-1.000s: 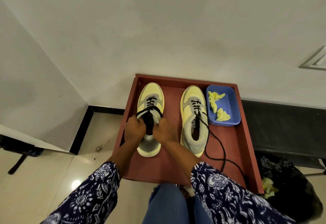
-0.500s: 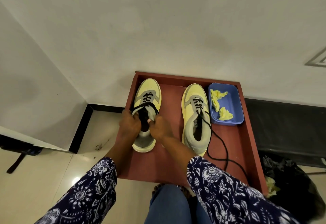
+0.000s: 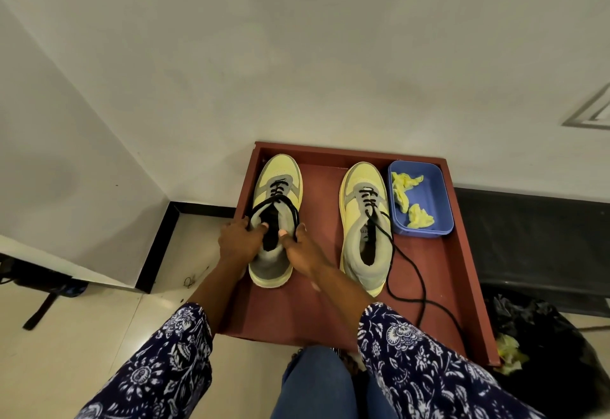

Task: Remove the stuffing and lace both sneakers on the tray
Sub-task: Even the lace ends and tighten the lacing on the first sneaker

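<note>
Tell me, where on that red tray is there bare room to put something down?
Bare: the strip between the left yellow sneaker and right yellow sneaker, and the red wooden tray's near edge. Crowded: the right side, with the blue plastic tub and loose black lace.

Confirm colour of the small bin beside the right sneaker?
Blue bin, clearest in the head view.

No text, label, brand, number or sign can be read anywhere in this view. The right sneaker (image 3: 364, 220) has a small dark mark on the inside of its tongue, but it is too small and blurred to make out. The patterned sleeves carry only a white floral print, no lettering.
</note>
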`<state>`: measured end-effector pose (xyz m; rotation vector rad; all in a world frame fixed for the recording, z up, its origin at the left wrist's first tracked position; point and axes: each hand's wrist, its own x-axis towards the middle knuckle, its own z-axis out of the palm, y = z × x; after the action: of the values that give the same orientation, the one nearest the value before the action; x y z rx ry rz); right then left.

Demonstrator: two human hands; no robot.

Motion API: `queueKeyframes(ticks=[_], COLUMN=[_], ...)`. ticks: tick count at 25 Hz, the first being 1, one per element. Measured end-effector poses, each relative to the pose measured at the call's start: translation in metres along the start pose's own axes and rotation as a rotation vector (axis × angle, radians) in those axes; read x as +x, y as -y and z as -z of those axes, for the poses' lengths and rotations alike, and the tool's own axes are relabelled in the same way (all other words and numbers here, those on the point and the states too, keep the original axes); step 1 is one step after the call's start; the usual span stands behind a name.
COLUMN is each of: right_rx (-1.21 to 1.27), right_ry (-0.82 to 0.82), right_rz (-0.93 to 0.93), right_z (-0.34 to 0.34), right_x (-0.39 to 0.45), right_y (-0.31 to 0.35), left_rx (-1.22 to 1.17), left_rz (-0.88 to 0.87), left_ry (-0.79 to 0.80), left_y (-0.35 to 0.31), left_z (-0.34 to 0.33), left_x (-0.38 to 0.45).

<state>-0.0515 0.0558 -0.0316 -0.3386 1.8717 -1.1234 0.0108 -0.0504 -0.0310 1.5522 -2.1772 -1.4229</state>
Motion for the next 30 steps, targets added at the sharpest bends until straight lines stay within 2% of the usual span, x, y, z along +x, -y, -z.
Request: queueKeyframes(ticks=[3, 12, 14, 19, 21, 24, 26, 30], right_rx=[-0.018, -0.077, -0.163, -0.283, -0.265, -0.238, -0.215, -0.37], right_ry=[-0.006, -0.077, -0.109, -0.171, -0.181, -0.273, -0.371, -0.623], right_rz=[0.01, 0.007, 0.032, 0.151, 0.197, 0.268, 0.323, 0.322], right_z=[0.001, 0.017, 0.019, 0.033, 0.042, 0.059, 0.072, 0.103], right_x=[-0.001, -0.006, -0.012, -0.029, -0.036, -0.041, -0.042, -0.049], right_y=[0.002, 0.0, -0.001, 0.008, 0.015, 0.017, 0.01, -0.011], left_rx=[-0.017, -0.031, -0.006, -0.001, -0.02, -0.066, 0.007, 0.075], left_rz=[0.019, 0.023, 0.013, -0.19, -0.315, -0.398, -0.419, -0.522], left_ry=[0.064, 0.018, -0.019, -0.264, -0.293, -0.231, -0.149, 0.025], left_y=[-0.005, 0.003, 0.001, -0.014, -0.024, -0.033, -0.035, -0.036], left_z=[0.004, -0.002, -0.003, -0.007, -0.013, -0.03, -0.045, -0.077], left_x=[-0.003, 0.001, -0.002, -0.025, -0.04, -0.061, -0.073, -0.092])
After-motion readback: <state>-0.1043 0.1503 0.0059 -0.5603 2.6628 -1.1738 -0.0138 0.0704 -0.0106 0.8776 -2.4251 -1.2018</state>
